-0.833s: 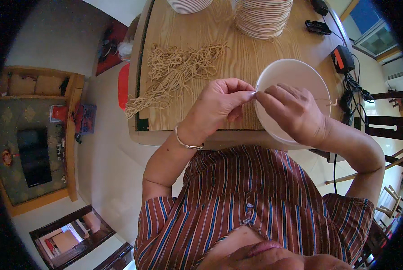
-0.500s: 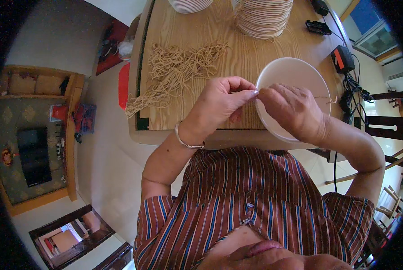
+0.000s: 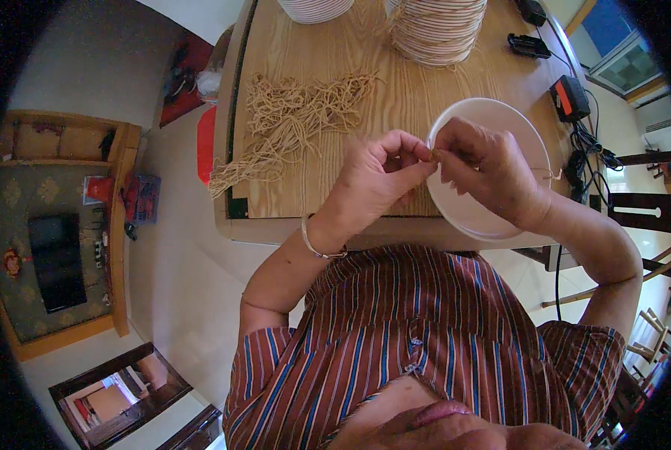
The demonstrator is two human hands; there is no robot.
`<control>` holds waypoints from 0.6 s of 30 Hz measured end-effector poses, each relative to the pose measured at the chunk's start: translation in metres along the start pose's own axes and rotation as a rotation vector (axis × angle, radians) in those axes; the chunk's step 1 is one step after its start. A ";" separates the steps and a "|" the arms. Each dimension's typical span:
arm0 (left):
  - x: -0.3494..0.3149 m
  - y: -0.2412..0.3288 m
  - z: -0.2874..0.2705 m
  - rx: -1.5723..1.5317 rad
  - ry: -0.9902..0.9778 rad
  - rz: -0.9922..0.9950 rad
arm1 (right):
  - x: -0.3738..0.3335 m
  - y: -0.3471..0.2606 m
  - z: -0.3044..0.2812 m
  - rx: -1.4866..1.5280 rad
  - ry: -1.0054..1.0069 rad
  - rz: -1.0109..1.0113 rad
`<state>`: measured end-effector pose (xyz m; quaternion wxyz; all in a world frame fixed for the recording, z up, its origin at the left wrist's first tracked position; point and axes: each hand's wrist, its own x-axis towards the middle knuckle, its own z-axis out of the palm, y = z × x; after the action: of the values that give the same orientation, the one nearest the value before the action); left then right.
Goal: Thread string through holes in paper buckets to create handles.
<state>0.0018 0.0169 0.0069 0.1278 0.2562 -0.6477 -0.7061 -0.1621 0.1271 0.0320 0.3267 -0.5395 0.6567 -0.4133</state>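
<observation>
Over the left rim of a white tub (image 3: 529, 142), my two hands meet fingertip to fingertip. My left hand (image 3: 373, 176), with a bangle at the wrist, is closed in a pinch of thumb and forefinger. My right hand (image 3: 497, 169) is also closed, its bent fingers against the left fingertips. A tiny tan bit, apparently string, shows where they meet; most of it is hidden by the fingers. Tan string (image 3: 551, 174) sticks out over the tub's right rim. To the left of my hands, a loose tangled heap of tan string (image 3: 298, 120) lies on the wooden table.
Toward the far edge stand a tall stack of white tubs (image 3: 437, 34) with tan strings about the rims and a second white stack (image 3: 317, 9). On the right are a black-and-orange box (image 3: 569, 99), coiled black cables (image 3: 590, 150) and a black holder (image 3: 529, 46). A red stool (image 3: 206, 142) stands left.
My right hand has lifted and turned slightly, its fingers more bent at the meeting point. My left hand has shifted a little to the right. The tub has barely moved.
</observation>
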 end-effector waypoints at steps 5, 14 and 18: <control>0.000 -0.002 0.002 -0.038 0.021 0.047 | 0.002 -0.006 -0.004 0.112 -0.082 0.173; -0.002 0.001 0.000 -0.022 0.013 0.020 | 0.008 -0.003 -0.017 0.457 -0.228 0.350; -0.001 0.000 -0.002 -0.025 0.007 0.035 | 0.009 0.001 -0.016 0.407 -0.227 0.366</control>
<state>0.0038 0.0158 0.0071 0.1457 0.2456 -0.6428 -0.7108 -0.1785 0.1212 0.0379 0.5687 -0.3781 0.6061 -0.4077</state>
